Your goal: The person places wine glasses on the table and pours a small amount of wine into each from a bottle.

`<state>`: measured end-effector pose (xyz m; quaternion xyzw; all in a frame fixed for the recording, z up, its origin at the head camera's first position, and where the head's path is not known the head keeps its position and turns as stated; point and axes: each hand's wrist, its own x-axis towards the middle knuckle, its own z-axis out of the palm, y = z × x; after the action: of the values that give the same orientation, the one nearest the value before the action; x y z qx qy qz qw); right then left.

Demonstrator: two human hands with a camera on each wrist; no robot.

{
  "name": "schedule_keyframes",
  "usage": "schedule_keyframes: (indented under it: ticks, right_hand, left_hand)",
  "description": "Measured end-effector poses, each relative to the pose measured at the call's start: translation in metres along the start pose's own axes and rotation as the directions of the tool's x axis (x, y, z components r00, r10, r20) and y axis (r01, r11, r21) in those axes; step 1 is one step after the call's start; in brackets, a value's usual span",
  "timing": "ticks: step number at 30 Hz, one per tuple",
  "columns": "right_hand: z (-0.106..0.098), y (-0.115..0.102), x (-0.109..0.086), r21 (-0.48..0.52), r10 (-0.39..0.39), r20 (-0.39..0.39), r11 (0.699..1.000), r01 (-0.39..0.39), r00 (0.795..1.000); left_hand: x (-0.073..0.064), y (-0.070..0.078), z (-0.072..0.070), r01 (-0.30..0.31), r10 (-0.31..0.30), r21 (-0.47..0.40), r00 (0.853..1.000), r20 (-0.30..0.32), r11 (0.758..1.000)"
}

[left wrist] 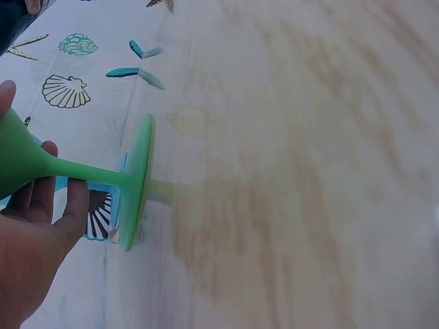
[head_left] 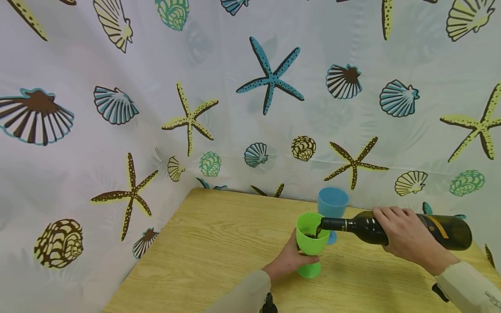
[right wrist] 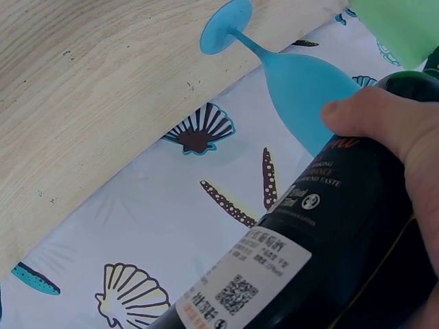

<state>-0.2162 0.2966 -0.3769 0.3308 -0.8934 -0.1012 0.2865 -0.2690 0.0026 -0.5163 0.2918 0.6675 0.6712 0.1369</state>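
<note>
My left hand [head_left: 287, 261] holds a green plastic goblet [head_left: 311, 245] by the lower bowl and stem, fingers and thumb around it. In the left wrist view the goblet's round foot [left wrist: 139, 181] is right by the wooden tabletop. My right hand [head_left: 407, 237] grips a dark wine bottle [head_left: 368, 228] round its body, the bottle lying nearly level with its neck pointing left. The bottle's mouth is over the goblet's rim, and dark liquid [head_left: 318, 230] runs from it into the bowl, where some has pooled. A white label [right wrist: 243, 281] shows on the bottle in the right wrist view.
A blue goblet [head_left: 332, 202] stands upright just behind the green one, partly hidden by the bottle neck. The wooden table [head_left: 219, 234] meets a white curtain [head_left: 235, 126] printed with shells and starfish at its back and left edges.
</note>
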Motion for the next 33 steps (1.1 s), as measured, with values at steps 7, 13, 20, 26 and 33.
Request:
schedule_keyframes:
  ticks: [7,13,20,26,33]
  right_hand:
    - [0.0003,0.0009,0.0016,-0.005,0.0,-0.001,1.0,0.0,1.0]
    - [0.0012,0.0013,0.0009,-0.005,-0.002,-0.004,1.0,0.002,1.0]
    - [-0.0007,0.0007,0.0011,-0.003,0.008,0.023,1.0,-0.008,1.0]
    - [-0.0012,0.0009,0.0018,-0.013,0.005,0.019,1.0,-0.004,1.0]
    - [-0.0014,0.0008,0.0016,-0.017,-0.003,0.013,1.0,0.003,1.0]
  left_hand:
    - [0.0011,0.0011,-0.0011,-0.007,0.007,0.02,1.0,-0.006,1.0]
    - [-0.0001,0.0012,-0.0011,-0.007,0.007,0.028,1.0,-0.005,1.0]
    - [0.0005,0.0006,-0.0013,-0.009,0.009,0.02,1.0,0.0,1.0]
    - [0.0007,0.0023,-0.0008,0.003,-0.003,0.031,1.0,-0.006,1.0]
    - [-0.0001,-0.0013,-0.0005,-0.01,0.011,0.032,1.0,-0.008,0.999]
